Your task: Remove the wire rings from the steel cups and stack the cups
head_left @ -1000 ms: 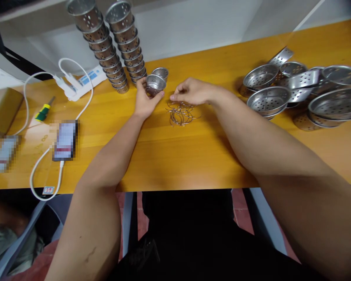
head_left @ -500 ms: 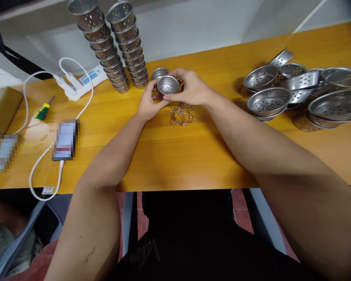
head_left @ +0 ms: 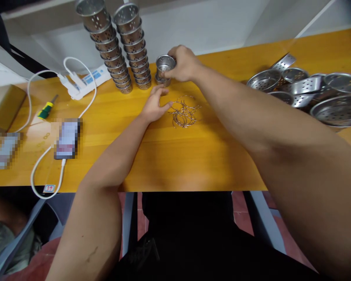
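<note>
1. Orange wooden table [head_left: 169,156] fills my view, a phone [head_left: 66,138] charging at its left.
2. My left hand [head_left: 155,105] lies flat, fingers loose, beside the wire rings [head_left: 183,113].
3. Farther back, my right hand [head_left: 183,64] grips a perforated cup [head_left: 164,64], stacked on another, near two cup stacks [head_left: 119,47].

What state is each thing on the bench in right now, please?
Right hand: closed on a perforated cup.
Perforated cup: upright, set on another cup.
Left hand: open, resting flat by the wires.
Wire clips: loose heap.
Two cup stacks: tall, leaning.
Strainer bowls: jumbled pile.
Phone: plugged in.
</note>
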Demonstrator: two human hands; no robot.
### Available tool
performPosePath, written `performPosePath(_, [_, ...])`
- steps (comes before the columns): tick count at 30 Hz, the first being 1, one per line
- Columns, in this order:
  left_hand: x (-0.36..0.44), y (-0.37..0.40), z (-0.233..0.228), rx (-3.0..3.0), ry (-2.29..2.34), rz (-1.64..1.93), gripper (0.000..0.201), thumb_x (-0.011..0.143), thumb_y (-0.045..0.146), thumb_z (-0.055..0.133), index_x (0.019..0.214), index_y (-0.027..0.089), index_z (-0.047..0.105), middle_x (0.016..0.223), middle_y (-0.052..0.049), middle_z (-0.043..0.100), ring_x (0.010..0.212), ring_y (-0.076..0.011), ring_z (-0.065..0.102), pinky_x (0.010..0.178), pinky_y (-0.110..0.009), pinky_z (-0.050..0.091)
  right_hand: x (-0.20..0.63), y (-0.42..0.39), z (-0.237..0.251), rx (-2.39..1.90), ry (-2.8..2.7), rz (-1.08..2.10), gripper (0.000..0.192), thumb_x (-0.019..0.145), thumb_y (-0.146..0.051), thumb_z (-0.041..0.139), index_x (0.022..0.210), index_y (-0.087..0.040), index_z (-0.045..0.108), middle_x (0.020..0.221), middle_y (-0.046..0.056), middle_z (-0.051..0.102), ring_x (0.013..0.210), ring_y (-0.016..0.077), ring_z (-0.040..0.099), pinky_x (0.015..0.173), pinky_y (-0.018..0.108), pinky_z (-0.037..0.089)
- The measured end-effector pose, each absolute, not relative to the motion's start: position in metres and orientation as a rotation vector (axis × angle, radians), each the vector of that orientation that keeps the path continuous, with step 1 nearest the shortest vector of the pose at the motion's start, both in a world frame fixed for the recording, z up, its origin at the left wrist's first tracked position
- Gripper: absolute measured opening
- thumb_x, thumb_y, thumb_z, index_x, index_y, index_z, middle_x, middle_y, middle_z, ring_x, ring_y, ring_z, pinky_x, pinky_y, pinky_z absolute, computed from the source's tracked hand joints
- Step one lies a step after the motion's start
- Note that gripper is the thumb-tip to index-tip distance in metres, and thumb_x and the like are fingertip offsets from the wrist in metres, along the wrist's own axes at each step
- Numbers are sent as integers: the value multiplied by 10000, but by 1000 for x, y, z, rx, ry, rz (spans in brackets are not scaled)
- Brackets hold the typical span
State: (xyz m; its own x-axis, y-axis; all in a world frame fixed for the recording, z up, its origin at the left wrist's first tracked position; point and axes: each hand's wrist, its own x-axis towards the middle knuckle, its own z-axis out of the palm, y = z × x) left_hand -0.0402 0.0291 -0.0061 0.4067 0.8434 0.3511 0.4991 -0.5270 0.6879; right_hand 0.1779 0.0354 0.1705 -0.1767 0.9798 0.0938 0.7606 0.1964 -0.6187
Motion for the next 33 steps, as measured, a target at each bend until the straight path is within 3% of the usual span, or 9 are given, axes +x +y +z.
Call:
performPosePath(5, [-40, 31, -4, 2187, 1179, 899, 651, 994, 593, 987, 1523, 265, 799, 1967, -218, 657, 1924, -451, 582, 1621, -669, 506, 170, 49, 162, -1641, -2053, 597, 668, 1011, -127, 1122, 840, -293, 497, 734, -126, 415, 865, 108, 428, 739, 278, 311])
performPosePath(14, [-37, 30, -1, 2216, 1224, 809, 660, 1017, 566, 977, 1562, 242, 794, 2053, -240, 571, 1967, -458, 545, 1680, -672, 426, 167, 63, 149, -1664, -2037, 603, 761, 913, -80, 1186, 887, -308, 461, 879, -100, 463, 946, 122, 491, 839, 262, 369])
performPosePath(22, [-41, 34, -7, 2193, 1172, 851, 672, 1009, 654, 1011, 1527, 284, 793, 2019, -204, 618, 1975, -459, 526, 1684, -673, 414, 165, 68, 142, -1680, -1995, 650, 692, 984, -112, 1174, 911, -291, 510, 868, -110, 520, 925, 98, 526, 835, 216, 420])
performPosePath(24, [-42, 35, -8, 2193, 1170, 855, 681, 1010, 660, 1008, 1534, 280, 794, 2019, -209, 615, 1974, -460, 527, 1682, -671, 419, 163, 64, 141, -1690, -2003, 648, 580, 995, -145, 1191, 1017, -252, 621, 989, -74, 652, 1013, 102, 592, 935, 175, 491])
performPosePath(26, [-42, 37, -9, 2188, 1157, 870, 687, 1002, 660, 1011, 1535, 280, 802, 2027, -208, 607, 1970, -459, 529, 1683, -680, 415, 165, 56, 144, -1695, -2015, 631, 579, 1030, -251, 1212, 1383, -148, 765, 1411, 60, 816, 1247, 121, 696, 1138, 161, 544])
performPosePath(28, [-43, 38, -10, 2177, 1144, 881, 677, 987, 645, 1024, 1518, 283, 811, 2028, -206, 607, 1964, -461, 536, 1679, -696, 415, 176, 47, 154, -1696, -2030, 588, 910, 1149, -396, 1144, 1841, -75, 649, 1858, 219, 689, 1531, 180, 710, 1345, 214, 523])
performPosePath(29, [-43, 38, -10, 2173, 1141, 885, 670, 984, 634, 1026, 1515, 284, 813, 2029, -206, 605, 1961, -460, 540, 1676, -695, 420, 185, 43, 163, -1699, -2046, 565, 957, 1225, -449, 1068, 1954, -66, 582, 1946, 253, 633, 1609, 211, 706, 1398, 252, 513])
performPosePath(31, [-42, 37, -9, 2173, 1146, 878, 665, 990, 604, 1019, 1528, 275, 811, 2031, -217, 598, 1962, -453, 540, 1672, -675, 429, 210, 39, 185, -1732, -2094, 522, 763, 1335, -465, 916, 1930, -44, 688, 1864, 275, 731, 1598, 272, 760, 1405, 345, 544])
performPosePath(33, [-41, 35, -6, 2183, 1165, 847, 676, 994, 573, 1010, 1554, 254, 805, 2025, -235, 595, 1962, -450, 540, 1673, -656, 433, 243, 42, 209, -1824, -2152, 463, 572, 1310, -423, 938, 1707, -14, 891, 1644, 303, 863, 1496, 343, 827, 1353, 463, 575])
